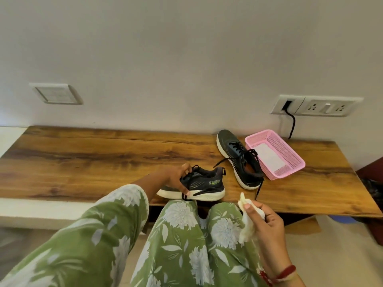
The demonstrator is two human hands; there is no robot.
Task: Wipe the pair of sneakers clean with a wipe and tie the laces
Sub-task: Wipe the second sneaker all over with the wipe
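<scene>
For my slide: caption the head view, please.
Left hand grips one sneaker on the table; right hand holds a wipe.

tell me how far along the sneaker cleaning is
Nothing looks finished; cleanliness can't be judged. In hand: the left hand grips the near sneaker at the table edge, the right hand holds the wipe clear of it. Left: wiping and tying; the far sneaker has laces trailing loose.

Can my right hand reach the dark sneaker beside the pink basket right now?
Probably yes: the right hand, gripping a crumpled white wipe, has only bare wooden tabletop and a loose black lace between it and that dark white-soled sneaker.
</scene>
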